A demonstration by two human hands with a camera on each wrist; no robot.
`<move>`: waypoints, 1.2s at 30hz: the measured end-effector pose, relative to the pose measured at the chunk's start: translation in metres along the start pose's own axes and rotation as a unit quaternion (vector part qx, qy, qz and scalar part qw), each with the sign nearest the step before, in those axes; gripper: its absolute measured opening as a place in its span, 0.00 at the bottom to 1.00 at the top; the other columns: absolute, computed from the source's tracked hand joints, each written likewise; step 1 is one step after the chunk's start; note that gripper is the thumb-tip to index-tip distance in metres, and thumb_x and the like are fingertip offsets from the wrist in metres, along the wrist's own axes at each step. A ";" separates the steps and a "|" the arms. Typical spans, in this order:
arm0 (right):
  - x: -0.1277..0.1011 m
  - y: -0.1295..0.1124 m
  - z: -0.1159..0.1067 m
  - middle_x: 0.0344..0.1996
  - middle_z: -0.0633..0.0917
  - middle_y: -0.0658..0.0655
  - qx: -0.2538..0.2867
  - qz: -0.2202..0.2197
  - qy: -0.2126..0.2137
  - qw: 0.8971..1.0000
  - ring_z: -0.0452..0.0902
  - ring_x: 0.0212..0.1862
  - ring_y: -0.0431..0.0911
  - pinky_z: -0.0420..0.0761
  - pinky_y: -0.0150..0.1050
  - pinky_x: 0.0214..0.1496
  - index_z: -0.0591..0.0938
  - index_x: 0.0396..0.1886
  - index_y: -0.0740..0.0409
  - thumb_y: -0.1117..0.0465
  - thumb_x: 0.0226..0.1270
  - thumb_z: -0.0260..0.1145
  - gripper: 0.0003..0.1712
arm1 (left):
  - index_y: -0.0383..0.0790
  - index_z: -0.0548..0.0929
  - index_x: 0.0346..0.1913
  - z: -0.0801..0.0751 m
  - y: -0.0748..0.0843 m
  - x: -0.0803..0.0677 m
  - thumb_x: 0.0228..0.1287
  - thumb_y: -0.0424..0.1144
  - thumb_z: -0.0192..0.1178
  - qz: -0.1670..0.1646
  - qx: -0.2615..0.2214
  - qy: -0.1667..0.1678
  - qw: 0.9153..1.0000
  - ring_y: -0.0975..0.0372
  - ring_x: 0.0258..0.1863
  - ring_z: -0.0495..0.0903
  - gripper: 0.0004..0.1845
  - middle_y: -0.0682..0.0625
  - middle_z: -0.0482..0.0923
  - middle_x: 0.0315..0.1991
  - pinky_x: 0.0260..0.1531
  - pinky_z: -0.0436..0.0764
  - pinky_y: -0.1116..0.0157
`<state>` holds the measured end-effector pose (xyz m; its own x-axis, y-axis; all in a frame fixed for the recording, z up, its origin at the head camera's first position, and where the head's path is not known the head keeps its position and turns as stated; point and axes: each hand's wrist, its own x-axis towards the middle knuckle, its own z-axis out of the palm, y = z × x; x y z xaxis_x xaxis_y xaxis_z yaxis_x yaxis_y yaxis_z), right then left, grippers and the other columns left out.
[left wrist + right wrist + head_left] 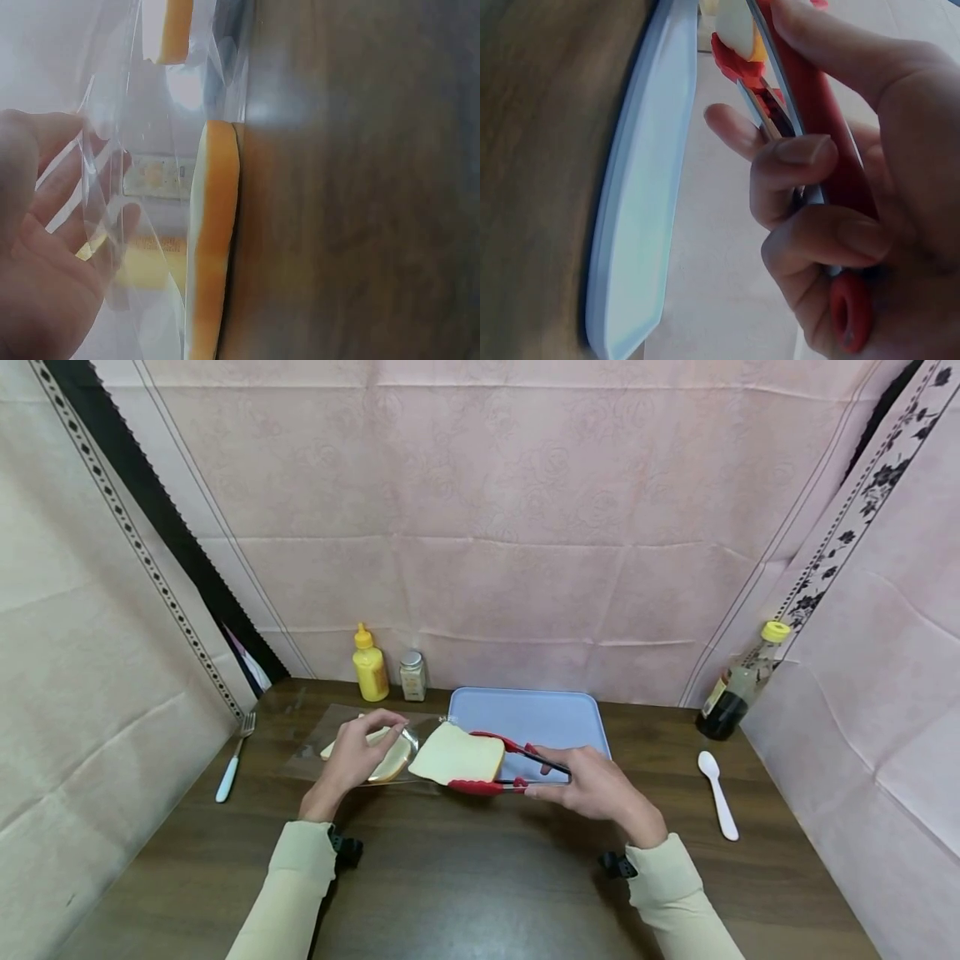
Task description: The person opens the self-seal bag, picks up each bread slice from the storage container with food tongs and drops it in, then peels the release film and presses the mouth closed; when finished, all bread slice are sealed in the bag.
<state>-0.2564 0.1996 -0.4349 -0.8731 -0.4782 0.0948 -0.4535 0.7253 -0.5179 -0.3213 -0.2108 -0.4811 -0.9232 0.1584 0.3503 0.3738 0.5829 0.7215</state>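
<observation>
My right hand [596, 783] grips red-and-metal tongs [821, 120], fingers curled round the handles in the right wrist view. Between the red tong heads a slice of bread [459, 755] is clamped, held out just past the left edge of the blue tray [536, 714]. My left hand [352, 760] pinches the edge of a clear plastic bag [311, 758], lifting its film. Inside that bag more bread [217, 247] lies low on the table, its brown crust facing the left wrist camera.
Behind the bag stand a yellow squeeze bottle [371, 670] and a small shaker jar [412, 677]. A fork [234, 764] lies at far left. On the right are a white spoon [718, 797] and a yellow-capped bottle of dark liquid [738, 689]. Cloth walls [480, 510] enclose the wooden table [450, 893].
</observation>
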 end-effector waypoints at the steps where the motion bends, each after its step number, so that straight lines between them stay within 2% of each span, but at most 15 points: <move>1: 0.000 0.000 0.001 0.65 0.88 0.57 -0.003 0.003 0.001 1.000 0.75 0.33 0.42 0.73 0.34 0.29 0.78 0.77 0.47 0.38 0.68 0.78 0.42 | 0.48 0.89 0.55 0.000 0.000 0.000 0.81 0.44 0.65 0.003 -0.001 0.003 1.000 0.48 0.61 0.87 0.09 0.46 0.91 0.54 0.71 0.78 0.37; 3: 0.001 -0.002 0.004 0.64 0.89 0.57 -0.009 0.009 0.004 1.000 0.75 0.33 0.41 0.74 0.35 0.30 0.79 0.77 0.46 0.38 0.68 0.78 0.42 | 0.47 0.90 0.54 -0.001 0.000 0.001 0.80 0.43 0.65 0.009 -0.001 0.009 1.000 0.48 0.60 0.87 0.08 0.47 0.91 0.53 0.69 0.79 0.38; 9: 0.006 -0.006 0.015 0.65 0.88 0.55 -0.036 0.002 0.024 0.999 0.85 0.50 0.48 0.84 0.42 0.47 0.79 0.77 0.45 0.38 0.69 0.77 0.41 | 0.48 0.90 0.53 -0.001 0.000 0.001 0.80 0.43 0.66 0.024 -0.003 0.019 1.000 0.49 0.59 0.88 0.08 0.47 0.92 0.52 0.68 0.81 0.39; 12: 0.009 -0.013 0.024 0.66 0.88 0.54 -0.053 0.002 0.032 0.998 0.87 0.55 0.49 0.87 0.48 0.53 0.80 0.76 0.44 0.38 0.69 0.77 0.39 | 0.48 0.90 0.53 -0.002 -0.001 0.000 0.80 0.43 0.66 0.031 -0.003 0.023 0.999 0.48 0.59 0.88 0.08 0.47 0.92 0.52 0.68 0.81 0.39; 18: 0.020 -0.026 0.042 0.65 0.89 0.55 -0.056 -0.003 0.052 0.997 0.88 0.50 0.50 0.85 0.46 0.46 0.82 0.75 0.42 0.37 0.70 0.76 0.37 | 0.48 0.90 0.53 -0.005 -0.002 -0.002 0.79 0.43 0.67 0.035 -0.005 0.026 0.999 0.48 0.59 0.88 0.08 0.48 0.92 0.52 0.66 0.81 0.38; 25: 0.038 -0.030 0.061 0.67 0.87 0.57 -0.035 -0.006 0.045 0.998 0.87 0.51 0.50 0.86 0.47 0.50 0.81 0.76 0.45 0.37 0.70 0.76 0.39 | 0.50 0.90 0.54 -0.007 -0.003 -0.004 0.80 0.45 0.66 0.032 -0.008 0.028 0.999 0.49 0.59 0.87 0.08 0.49 0.92 0.52 0.67 0.80 0.38; 29: 0.048 -0.030 0.068 0.68 0.87 0.57 -0.032 -0.002 0.034 0.999 0.85 0.51 0.48 0.85 0.45 0.49 0.79 0.77 0.44 0.35 0.70 0.75 0.40 | 0.51 0.90 0.53 -0.007 -0.002 -0.004 0.80 0.45 0.66 0.033 -0.009 0.029 0.999 0.51 0.59 0.87 0.08 0.51 0.92 0.52 0.68 0.80 0.39; 33: 0.058 -0.034 0.071 0.64 0.89 0.58 -0.037 -0.008 0.035 0.999 0.82 0.46 0.45 0.81 0.42 0.44 0.79 0.77 0.44 0.33 0.70 0.74 0.42 | 0.53 0.90 0.54 -0.006 0.001 -0.003 0.80 0.46 0.66 0.023 -0.006 0.023 0.999 0.50 0.62 0.85 0.08 0.51 0.91 0.54 0.69 0.78 0.38; 36: 0.066 -0.038 0.072 0.51 0.92 0.58 -0.044 -0.014 0.034 0.998 0.78 0.40 0.44 0.78 0.39 0.39 0.79 0.77 0.46 0.33 0.70 0.74 0.42 | 0.52 0.90 0.55 -0.006 0.004 -0.003 0.81 0.47 0.65 0.008 -0.004 0.015 1.000 0.48 0.65 0.83 0.09 0.50 0.90 0.56 0.72 0.75 0.35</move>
<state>-0.2836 0.1045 -0.4703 -0.8685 -0.4664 0.1678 -0.4895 0.7539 -0.4381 -0.3166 -0.2138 -0.4757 -0.9140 0.1431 0.3797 0.3892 0.5740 0.7204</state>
